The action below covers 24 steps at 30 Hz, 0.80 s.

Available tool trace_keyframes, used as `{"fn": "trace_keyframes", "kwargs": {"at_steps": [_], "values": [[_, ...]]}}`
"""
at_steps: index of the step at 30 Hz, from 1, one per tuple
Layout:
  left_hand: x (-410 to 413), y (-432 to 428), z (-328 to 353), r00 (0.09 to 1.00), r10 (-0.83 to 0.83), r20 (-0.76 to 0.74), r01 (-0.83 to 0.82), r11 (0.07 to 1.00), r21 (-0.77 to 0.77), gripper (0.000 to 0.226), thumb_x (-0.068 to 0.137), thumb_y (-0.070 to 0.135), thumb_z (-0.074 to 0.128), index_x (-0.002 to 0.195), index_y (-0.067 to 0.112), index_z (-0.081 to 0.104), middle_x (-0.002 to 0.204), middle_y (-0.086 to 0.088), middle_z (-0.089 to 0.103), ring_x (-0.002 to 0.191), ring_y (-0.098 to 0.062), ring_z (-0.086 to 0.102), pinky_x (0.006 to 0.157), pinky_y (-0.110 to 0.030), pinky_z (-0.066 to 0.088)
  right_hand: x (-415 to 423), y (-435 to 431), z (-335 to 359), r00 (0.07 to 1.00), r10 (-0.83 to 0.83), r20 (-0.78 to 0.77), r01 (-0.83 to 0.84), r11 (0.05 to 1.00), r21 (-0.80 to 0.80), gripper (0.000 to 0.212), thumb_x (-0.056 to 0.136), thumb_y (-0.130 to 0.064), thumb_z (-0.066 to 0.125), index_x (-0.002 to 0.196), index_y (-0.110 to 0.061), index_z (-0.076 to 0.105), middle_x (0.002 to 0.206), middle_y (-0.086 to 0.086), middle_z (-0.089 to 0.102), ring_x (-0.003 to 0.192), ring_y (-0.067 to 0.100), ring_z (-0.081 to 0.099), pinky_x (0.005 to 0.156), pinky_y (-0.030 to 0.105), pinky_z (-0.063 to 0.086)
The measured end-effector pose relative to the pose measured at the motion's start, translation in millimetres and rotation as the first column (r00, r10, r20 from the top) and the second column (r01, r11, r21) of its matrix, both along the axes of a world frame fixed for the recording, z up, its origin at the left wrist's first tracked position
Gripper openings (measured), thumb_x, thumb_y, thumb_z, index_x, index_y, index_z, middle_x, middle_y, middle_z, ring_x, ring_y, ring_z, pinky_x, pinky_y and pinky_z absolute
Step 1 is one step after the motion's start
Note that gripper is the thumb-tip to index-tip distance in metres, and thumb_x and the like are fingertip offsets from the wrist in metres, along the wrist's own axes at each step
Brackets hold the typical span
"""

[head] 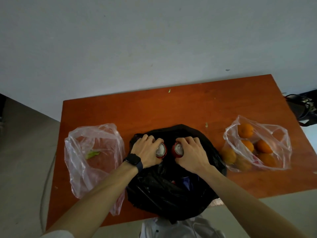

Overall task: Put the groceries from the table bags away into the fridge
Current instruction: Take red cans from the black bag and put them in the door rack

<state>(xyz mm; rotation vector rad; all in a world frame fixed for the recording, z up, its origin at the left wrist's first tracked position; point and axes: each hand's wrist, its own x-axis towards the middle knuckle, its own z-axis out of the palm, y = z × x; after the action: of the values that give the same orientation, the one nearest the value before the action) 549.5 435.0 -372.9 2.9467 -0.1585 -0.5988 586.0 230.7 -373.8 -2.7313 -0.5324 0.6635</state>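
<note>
- While both hands work inside the black bag [171, 194] on the table [171, 107], the left hand [147, 152] clasps the left can [161, 150] and the right hand [190, 152] clasps the right can [178, 149]. Both cans are red, upright, with their tops showing.
- Risk: each hold comes from above, near the rim, so a smooth can may slip on lifting, especially if the bag film snags it.
- Risk: the black bag overhangs the near table edge, so an upward tug could drag it and its remaining contents off.
- Risk: the fridge is out of view, and with both hands occupied its door would be awkward to open.
- Count: two cans.
- Count: three bags.
- Count: about six oranges [245, 130] in the right clear bag [277, 134], some blurred by the plastic.
- Count: one green leaf scrap [92, 154] in the left clear bag [96, 177].
</note>
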Motion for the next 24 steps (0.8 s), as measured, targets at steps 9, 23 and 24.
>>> {"fn": "trace_keyframes", "kwargs": {"at_steps": [9, 23, 24], "values": [[-5, -13, -28, 0.983, 0.16, -0.087, -0.176, 0.958, -0.226, 0.086, 0.074, 0.053, 0.078, 0.142, 0.024, 0.035, 0.141, -0.004, 0.042, 0.125, -0.029, 0.045, 0.097, -0.041, 0.046, -24, -14, -36, 0.942, -0.23, -0.244, 0.301, 0.9, 0.316, 0.086, 0.071, -0.03, 0.086, 0.14, -0.033, 0.034, 0.135, -0.004, 0.053, 0.124, 0.019, 0.05, 0.102, 0.035, 0.046], [7, -28, -1, 0.982, 0.163, -0.094, -0.188, 0.894, -0.407, 0.071, 0.071, 0.045, 0.081, 0.123, 0.035, 0.034, 0.112, 0.003, 0.061, 0.09, -0.02, 0.065, 0.076, -0.042, 0.056, -45, -29, -5, 0.884, -0.39, -0.259, 0.467, 0.692, 0.551, 0.075, 0.071, -0.022, 0.088, 0.127, -0.038, 0.041, 0.113, -0.019, 0.061, 0.103, 0.001, 0.063, 0.078, 0.009, 0.048], [9, -32, 10, 0.984, 0.164, -0.07, -0.179, 0.882, -0.437, 0.072, 0.069, 0.046, 0.082, 0.122, 0.036, 0.034, 0.111, 0.004, 0.062, 0.09, -0.018, 0.065, 0.076, -0.041, 0.057, -49, -36, 8, 0.877, -0.412, -0.247, 0.474, 0.656, 0.587, 0.075, 0.071, -0.025, 0.09, 0.127, -0.039, 0.041, 0.114, -0.02, 0.062, 0.103, -0.002, 0.062, 0.079, 0.009, 0.048]]}}
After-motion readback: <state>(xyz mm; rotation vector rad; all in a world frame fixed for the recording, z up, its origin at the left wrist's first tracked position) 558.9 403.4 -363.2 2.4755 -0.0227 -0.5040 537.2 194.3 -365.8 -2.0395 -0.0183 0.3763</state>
